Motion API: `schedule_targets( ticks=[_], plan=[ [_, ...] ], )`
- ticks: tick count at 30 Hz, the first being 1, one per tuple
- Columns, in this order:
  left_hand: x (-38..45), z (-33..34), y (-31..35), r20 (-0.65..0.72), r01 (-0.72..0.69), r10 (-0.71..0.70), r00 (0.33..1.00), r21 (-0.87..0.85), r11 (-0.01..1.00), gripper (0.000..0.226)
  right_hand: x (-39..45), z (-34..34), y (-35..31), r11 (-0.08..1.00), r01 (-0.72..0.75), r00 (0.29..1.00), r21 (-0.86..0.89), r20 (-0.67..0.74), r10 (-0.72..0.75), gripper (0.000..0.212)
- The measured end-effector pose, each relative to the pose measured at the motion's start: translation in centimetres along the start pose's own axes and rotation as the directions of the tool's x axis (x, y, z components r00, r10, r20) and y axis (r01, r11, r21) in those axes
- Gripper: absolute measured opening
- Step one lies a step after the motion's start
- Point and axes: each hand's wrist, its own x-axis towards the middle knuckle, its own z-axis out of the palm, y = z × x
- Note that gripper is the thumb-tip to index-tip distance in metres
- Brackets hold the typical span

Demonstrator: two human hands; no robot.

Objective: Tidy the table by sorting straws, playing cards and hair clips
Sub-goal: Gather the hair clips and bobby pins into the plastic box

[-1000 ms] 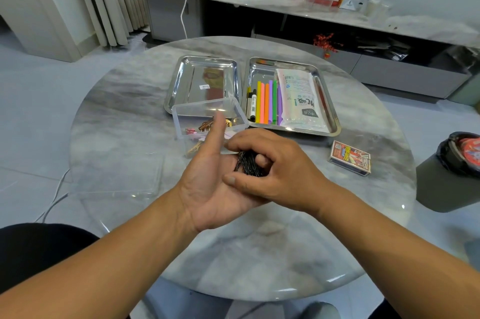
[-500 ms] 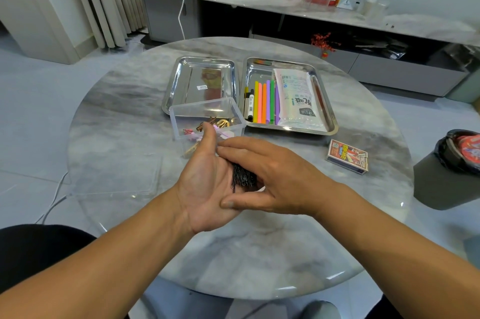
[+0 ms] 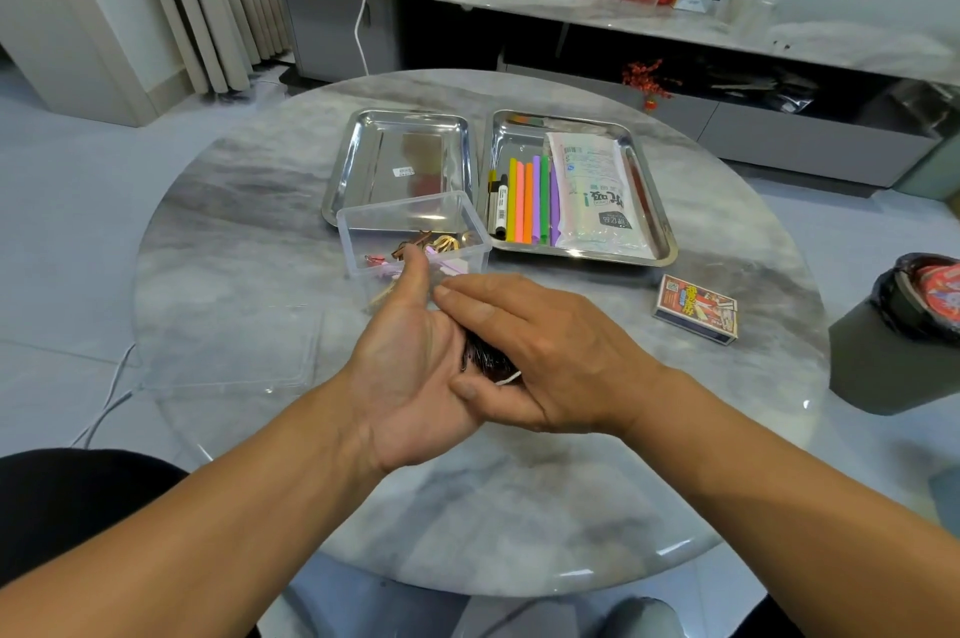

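Your left hand (image 3: pixel 410 367) is open, palm up, above the table (image 3: pixel 249 242), and carries a dark bundle of hair clips (image 3: pixel 485 359). Your right hand (image 3: pixel 545 351) lies flat over them, fingers straight. Straws (image 3: pixel 527 201) lie in the right tray (image 3: pixel 649 201); the cards (image 3: pixel 696 309) are beside it.

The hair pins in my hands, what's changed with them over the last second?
The right hand has gone from a curled grip on the bundle of black hair pins to straight fingers laid flat over them, pressing them into the open left palm. The left hand stayed open, palm up, near the clear plastic box. The trays, straws and card box stayed put.
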Motion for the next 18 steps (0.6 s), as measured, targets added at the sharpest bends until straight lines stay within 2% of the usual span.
schedule_targets(
  ticks=[7, 11, 12, 16, 18],
  plan=[
    [-0.01, 0.80, -0.39, -0.052, -0.025, 0.027, 0.998, 0.033, 0.999, 0.086, -0.07, 0.07, 0.27, 0.999, 0.009, 1.000, -0.047, 0.007, -0.009, 0.053],
    [-0.04, 0.52, -0.14, -0.074, -0.056, 0.061, 0.995, 0.063, 0.996, 0.082, -0.13, -0.39, 0.50, 0.990, -0.079, 0.990, 0.113, 0.122, 0.065, 0.075],
    [-0.10, 0.58, -0.04, -0.061, -0.056, 0.059, 0.996, 0.055, 0.997, 0.083, -0.16, -0.48, 0.52, 0.985, -0.094, 0.990, 0.145, 0.117, 0.077, 0.075],
    [-0.33, 0.47, 0.32, 0.035, -0.036, 0.037, 0.999, -0.049, 0.998, 0.092, -0.27, -0.34, 0.54, 0.998, -0.002, 0.997, 0.069, -0.074, 0.008, 0.044],
    [-0.40, 0.34, 0.48, 0.073, -0.045, 0.049, 0.996, -0.052, 0.998, 0.093, -0.23, -0.09, 0.38, 1.000, 0.025, 0.990, 0.012, -0.140, -0.023, 0.036]
  ],
)
